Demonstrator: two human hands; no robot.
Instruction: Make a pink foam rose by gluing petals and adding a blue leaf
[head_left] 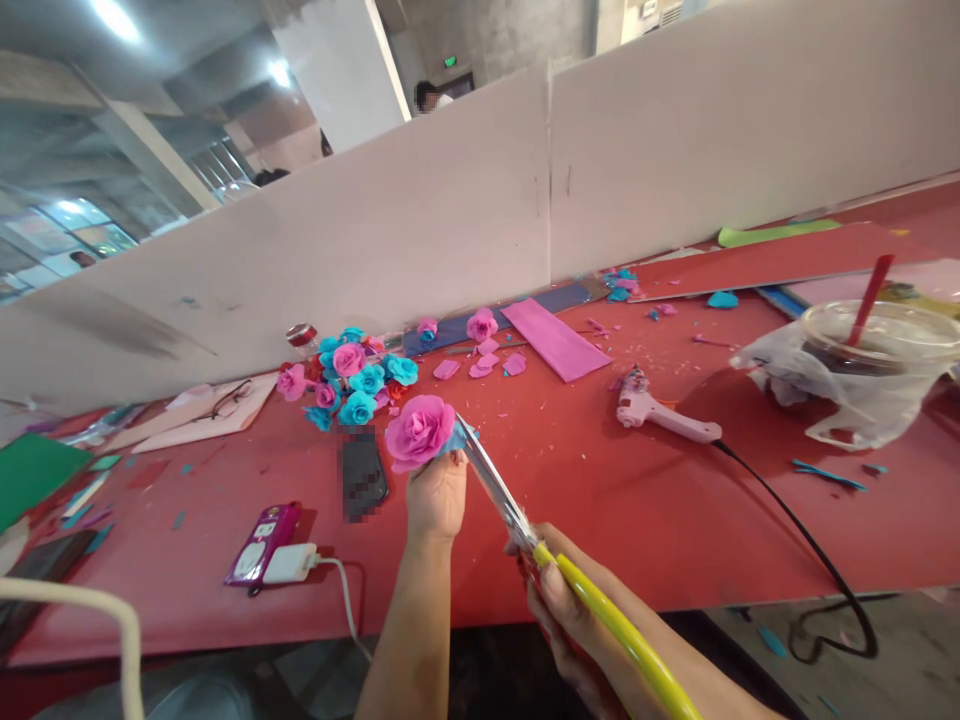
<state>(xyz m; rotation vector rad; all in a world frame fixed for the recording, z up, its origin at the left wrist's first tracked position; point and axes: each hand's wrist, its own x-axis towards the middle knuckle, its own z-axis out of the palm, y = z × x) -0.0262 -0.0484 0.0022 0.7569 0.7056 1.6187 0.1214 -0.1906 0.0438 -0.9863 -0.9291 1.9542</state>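
My left hand [437,497] is closed beneath a large pink paper rose [421,432] and holds it up above the red table. A bit of blue paper [456,436] shows at the rose's right side. My right hand [559,590] grips scissors [501,490] with yellow handles. Their blades point up and left, with the tips beside the blue paper; whether they touch it I cannot tell. Behind the rose stands a bunch of pink and blue paper flowers [358,385]. Loose pink petals [482,366] and another pink rose [481,324] lie farther back.
A pink glue gun [664,415] with a black cord lies right of centre. At far right stands a drink cup [874,335] in a plastic bag. Left are a phone [363,475], a purple pack with a white plug [291,564], and glasses [231,400] on paper. A white partition [450,220] runs behind.
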